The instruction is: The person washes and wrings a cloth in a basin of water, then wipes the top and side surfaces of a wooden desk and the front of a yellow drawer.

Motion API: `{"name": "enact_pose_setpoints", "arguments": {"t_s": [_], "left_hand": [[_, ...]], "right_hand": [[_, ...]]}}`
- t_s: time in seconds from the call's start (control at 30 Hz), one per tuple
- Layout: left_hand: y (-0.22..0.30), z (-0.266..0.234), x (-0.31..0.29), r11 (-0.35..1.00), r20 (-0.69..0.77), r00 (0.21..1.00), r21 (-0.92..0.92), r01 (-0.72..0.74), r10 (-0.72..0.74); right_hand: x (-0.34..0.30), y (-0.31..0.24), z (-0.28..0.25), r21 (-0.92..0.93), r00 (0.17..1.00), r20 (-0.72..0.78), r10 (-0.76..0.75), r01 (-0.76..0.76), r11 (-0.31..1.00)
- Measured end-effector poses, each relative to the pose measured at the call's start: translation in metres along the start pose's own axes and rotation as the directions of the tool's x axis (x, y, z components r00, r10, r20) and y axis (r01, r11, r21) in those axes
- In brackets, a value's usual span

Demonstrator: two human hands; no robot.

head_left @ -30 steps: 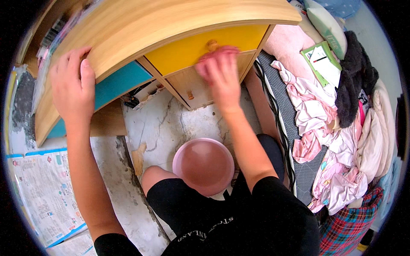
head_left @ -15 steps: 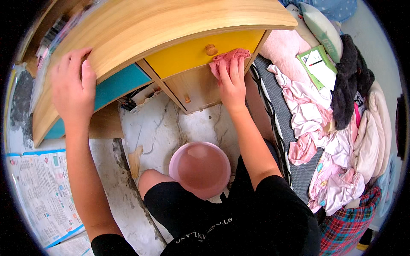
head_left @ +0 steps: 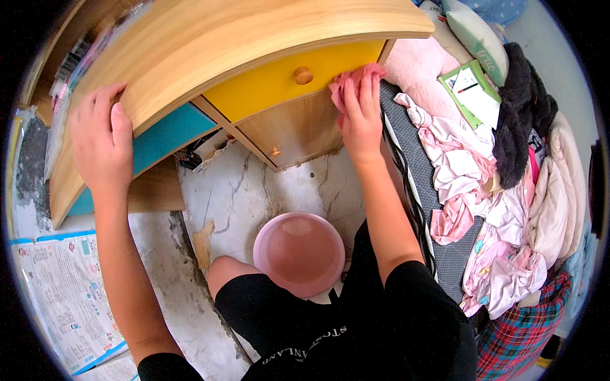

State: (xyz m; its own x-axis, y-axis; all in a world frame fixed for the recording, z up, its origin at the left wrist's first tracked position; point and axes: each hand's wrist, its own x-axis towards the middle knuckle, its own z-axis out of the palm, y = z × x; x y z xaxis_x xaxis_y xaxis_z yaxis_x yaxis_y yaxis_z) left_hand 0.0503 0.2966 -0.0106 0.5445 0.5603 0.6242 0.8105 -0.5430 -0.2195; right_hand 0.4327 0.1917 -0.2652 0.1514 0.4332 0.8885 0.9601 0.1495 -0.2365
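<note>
My right hand [head_left: 361, 127] presses a crumpled pink-red cloth [head_left: 343, 81] against the right end of the yellow drawer front [head_left: 260, 79], beside the cabinet's edge. Its fingers are curled over the cloth. A round wooden knob [head_left: 304, 75] sticks out of the drawer to the left of the cloth. Below it is a wood-coloured door [head_left: 298, 127] with a small knob. My left hand [head_left: 105, 140] lies on the left front edge of the curved wooden desktop [head_left: 210, 38], thumb apart from the fingers, holding nothing.
A pink basin [head_left: 259, 222] of water stands on the marbled floor between my legs. To the right, a grey mat [head_left: 406, 120] carries rumpled clothes [head_left: 451, 159], a green folder [head_left: 475, 117] and pillows. Black cables [head_left: 406, 184] run along its edge. A printed sheet [head_left: 70, 286] lies at left.
My right hand has slid the cloth a little to the right, to the end of the yellow drawer front. The view has shifted slightly; my left hand stays on the desktop edge.
</note>
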Motion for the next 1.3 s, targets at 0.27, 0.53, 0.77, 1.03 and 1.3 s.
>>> {"name": "enact_pose_setpoints", "arguments": {"t_s": [0.27,0.53,0.77,1.03,1.3], "left_hand": [[0.001,0.005,0.002,0.999,-0.064,0.998,-0.033,-0.031,0.029],[-0.002,0.004,0.000,1.000,-0.038,0.999,-0.016,-0.016,0.015],[0.000,0.006,0.004,0.998,-0.066,0.996,-0.035,-0.057,0.055],[-0.005,0.002,-0.001,1.000,0.022,1.000,-0.017,0.013,-0.012],[-0.005,0.004,0.004,1.000,0.030,0.999,0.001,-0.016,0.016]], "right_hand": [[0.061,0.013,-0.007,-0.009,0.975,-0.217,-0.045,0.044,0.999],[0.063,0.003,-0.018,0.036,0.988,-0.151,-0.012,0.018,0.999],[0.012,0.027,0.005,0.039,0.988,-0.156,-0.002,0.008,0.999],[0.072,-0.010,-0.023,0.005,0.984,-0.177,-0.025,0.026,1.000],[-0.007,0.018,0.005,-0.114,0.997,-0.071,-0.023,0.015,0.993]]}}
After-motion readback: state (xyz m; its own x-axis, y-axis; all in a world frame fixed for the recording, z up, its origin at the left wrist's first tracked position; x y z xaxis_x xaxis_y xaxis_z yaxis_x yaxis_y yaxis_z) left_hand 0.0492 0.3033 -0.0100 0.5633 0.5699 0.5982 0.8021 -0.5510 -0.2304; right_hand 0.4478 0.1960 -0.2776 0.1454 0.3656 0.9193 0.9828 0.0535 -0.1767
